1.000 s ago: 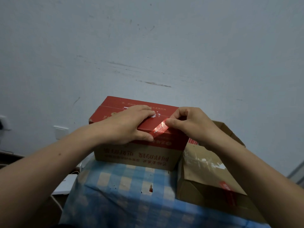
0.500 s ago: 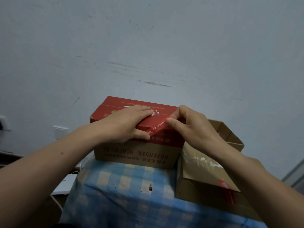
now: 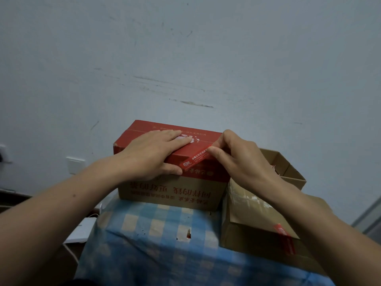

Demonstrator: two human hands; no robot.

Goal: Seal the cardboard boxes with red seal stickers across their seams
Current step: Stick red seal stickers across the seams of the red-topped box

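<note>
A red-topped cardboard box (image 3: 169, 193) stands on a blue checked cloth. My left hand (image 3: 152, 153) lies flat on the box's lid, fingers straight, thumb down on the front face. A red seal sticker (image 3: 194, 159) runs slantwise over the lid's front edge. My right hand (image 3: 233, 159) pinches the sticker's upper right end between thumb and forefinger. To the right lies a plain brown box (image 3: 253, 230) with another red sticker (image 3: 285, 240) over its near edge.
The blue checked cloth (image 3: 156, 240) covers the stand and has a small hole near the middle. An open brown box (image 3: 288, 172) sits behind the plain one. A scuffed wall rises close behind. A white device (image 3: 79, 232) with a cable lies low at the left.
The sticker, held up loose by my right hand a second ago, has come down onto the lid's front edge. My left hand stayed flat on the lid.
</note>
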